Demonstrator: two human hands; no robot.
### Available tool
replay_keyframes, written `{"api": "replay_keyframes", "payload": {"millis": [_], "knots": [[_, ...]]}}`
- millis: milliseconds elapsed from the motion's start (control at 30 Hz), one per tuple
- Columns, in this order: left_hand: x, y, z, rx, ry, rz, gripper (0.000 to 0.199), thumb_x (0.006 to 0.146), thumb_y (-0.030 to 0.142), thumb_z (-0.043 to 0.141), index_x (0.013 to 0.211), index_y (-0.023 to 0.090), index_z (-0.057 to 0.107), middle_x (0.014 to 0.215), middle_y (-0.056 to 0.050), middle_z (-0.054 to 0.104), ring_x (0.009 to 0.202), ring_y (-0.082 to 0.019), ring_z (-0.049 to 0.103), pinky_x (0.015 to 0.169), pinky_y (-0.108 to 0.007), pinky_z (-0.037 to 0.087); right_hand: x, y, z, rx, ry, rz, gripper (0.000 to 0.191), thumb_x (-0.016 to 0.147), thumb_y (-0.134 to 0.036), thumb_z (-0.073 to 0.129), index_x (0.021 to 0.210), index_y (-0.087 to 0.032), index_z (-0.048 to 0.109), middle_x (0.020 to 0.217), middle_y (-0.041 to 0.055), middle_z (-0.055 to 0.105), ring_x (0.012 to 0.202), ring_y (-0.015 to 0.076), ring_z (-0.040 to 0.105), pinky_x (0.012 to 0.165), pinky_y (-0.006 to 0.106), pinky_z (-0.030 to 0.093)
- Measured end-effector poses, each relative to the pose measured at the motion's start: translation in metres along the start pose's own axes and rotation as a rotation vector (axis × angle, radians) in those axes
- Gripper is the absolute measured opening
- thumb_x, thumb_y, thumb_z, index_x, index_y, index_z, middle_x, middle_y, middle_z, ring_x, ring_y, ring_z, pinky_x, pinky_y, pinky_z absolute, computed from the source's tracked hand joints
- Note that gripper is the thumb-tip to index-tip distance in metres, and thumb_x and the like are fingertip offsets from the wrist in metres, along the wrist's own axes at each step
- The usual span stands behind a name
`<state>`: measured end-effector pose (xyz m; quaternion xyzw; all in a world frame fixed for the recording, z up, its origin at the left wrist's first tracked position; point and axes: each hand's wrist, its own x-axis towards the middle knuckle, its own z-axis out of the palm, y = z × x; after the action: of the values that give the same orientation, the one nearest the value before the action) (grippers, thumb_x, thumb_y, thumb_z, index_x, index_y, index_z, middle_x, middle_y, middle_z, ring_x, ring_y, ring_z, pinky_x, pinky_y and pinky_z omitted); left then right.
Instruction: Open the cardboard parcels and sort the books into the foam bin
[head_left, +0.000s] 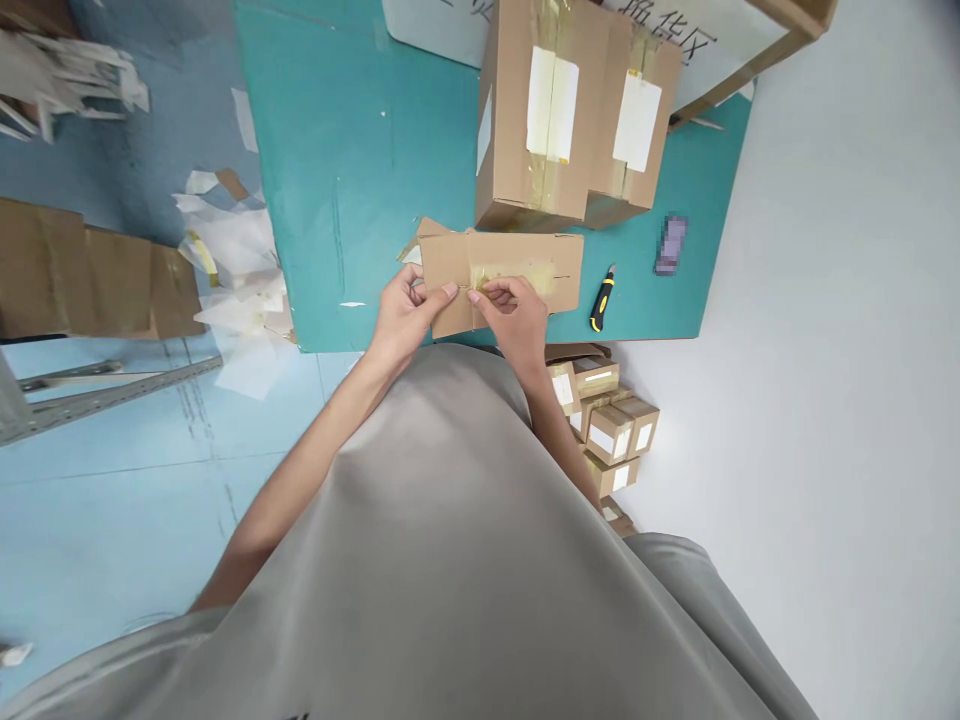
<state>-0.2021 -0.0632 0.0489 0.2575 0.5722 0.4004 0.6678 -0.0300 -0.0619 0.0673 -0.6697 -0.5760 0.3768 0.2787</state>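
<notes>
A flattened piece of cardboard box (564, 262) lies across the near edge of the green table, with yellowish packing tape along its middle. My left hand (406, 315) grips its left part, thumb on top and fingers partly hidden beneath. Close beside it, my right hand (517, 318) is pinched on the tape (491, 278) near the crease. To the right of the cardboard lies a black and yellow utility knife (602, 298).
Two taped cartons (510, 130) with white labels stand at the back of the green table (352, 170). A blurred purple object (671, 245) lies at right. Small boxes (611, 430) are piled below the table, right. Paper scraps (232, 240) and brown boxes (97, 270) are at left.
</notes>
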Motion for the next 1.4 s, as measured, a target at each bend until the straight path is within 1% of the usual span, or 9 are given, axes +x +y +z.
{"api": "replay_keyframes", "payload": {"millis": [200,400,500,667,767,900,1033,1167,1400], "knots": [[-0.006,0.002,0.02,0.004,-0.016,0.005,0.045,0.081,0.05,0.086,0.106,0.025,0.058,0.103,-0.004,0.079,0.11,-0.031,0.076,0.088,-0.039,0.063,-0.003,0.004,-0.019,-0.082,-0.041,0.015,0.033,0.105,-0.054,0.057,0.098,-0.026,0.072,0.1,0.0056,0.072,0.094,0.0236,0.069,0.09,0.04,0.058],[-0.012,0.001,0.036,0.018,-0.073,-0.001,0.046,0.081,0.05,0.087,0.101,0.025,0.055,0.098,-0.003,0.079,0.104,-0.029,0.078,0.082,-0.037,0.063,-0.016,0.0,-0.025,-0.271,-0.019,-0.028,0.024,0.108,-0.042,0.051,0.098,-0.026,0.067,0.097,0.0085,0.068,0.105,0.0291,0.068,0.098,0.045,0.055],[-0.014,-0.002,0.04,0.043,-0.077,-0.021,0.044,0.082,0.048,0.087,0.102,0.026,0.054,0.097,-0.003,0.079,0.102,-0.028,0.078,0.082,-0.037,0.063,-0.017,-0.001,-0.029,-0.31,-0.015,-0.022,0.018,0.104,-0.033,0.053,0.093,-0.025,0.064,0.097,0.0099,0.068,0.101,0.0294,0.067,0.097,0.046,0.055],[-0.012,-0.01,0.037,0.0,-0.09,0.001,0.044,0.083,0.049,0.087,0.103,0.024,0.056,0.095,-0.003,0.079,0.094,-0.027,0.079,0.08,-0.036,0.063,-0.007,0.01,-0.047,-0.154,-0.192,0.03,0.016,0.101,-0.033,0.057,0.088,-0.025,0.061,0.088,0.0031,0.072,0.084,0.0217,0.069,0.086,0.038,0.057],[-0.012,-0.013,0.035,-0.051,-0.115,0.061,0.048,0.081,0.052,0.088,0.102,0.023,0.056,0.094,-0.003,0.079,0.09,-0.025,0.08,0.078,-0.035,0.064,-0.004,0.016,-0.057,-0.037,-0.264,-0.01,0.019,0.103,-0.039,0.057,0.092,-0.024,0.062,0.091,0.0013,0.073,0.084,0.0184,0.069,0.083,0.033,0.057],[-0.014,-0.014,0.036,-0.06,-0.141,0.129,0.049,0.08,0.052,0.089,0.099,0.023,0.055,0.093,-0.003,0.08,0.082,-0.022,0.079,0.07,-0.032,0.064,-0.014,0.012,-0.061,-0.111,-0.215,-0.103,0.016,0.103,-0.038,0.058,0.097,-0.024,0.06,0.099,0.0033,0.07,0.09,0.019,0.069,0.089,0.035,0.057],[-0.019,-0.015,0.039,-0.018,-0.139,0.162,0.042,0.084,0.048,0.086,0.098,0.023,0.055,0.091,-0.002,0.079,0.078,-0.02,0.077,0.066,-0.029,0.062,-0.027,0.001,-0.056,-0.379,-0.179,-0.117,0.009,0.103,-0.03,0.057,0.098,-0.024,0.059,0.1,0.0072,0.067,0.096,0.0242,0.067,0.092,0.04,0.055],[-0.022,-0.018,0.038,0.021,-0.131,0.203,0.038,0.086,0.044,0.084,0.099,0.024,0.055,0.09,-0.002,0.078,0.078,-0.019,0.076,0.065,-0.028,0.061,-0.034,-0.005,-0.05,-0.577,-0.208,-0.188,0.014,0.105,-0.021,0.05,0.096,-0.022,0.059,0.1,0.011,0.065,0.105,0.0294,0.063,0.096,0.044,0.052],[-0.026,-0.027,0.027,-0.026,-0.116,0.24,0.043,0.086,0.047,0.085,0.104,0.024,0.054,0.09,-0.002,0.076,0.082,-0.021,0.076,0.068,-0.03,0.061,-0.023,0.012,-0.054,-0.457,-0.085,-0.211,0.015,0.099,-0.021,0.054,0.085,-0.024,0.057,0.087,0.0026,0.062,0.086,0.02,0.06,0.083,0.033,0.051]]}}
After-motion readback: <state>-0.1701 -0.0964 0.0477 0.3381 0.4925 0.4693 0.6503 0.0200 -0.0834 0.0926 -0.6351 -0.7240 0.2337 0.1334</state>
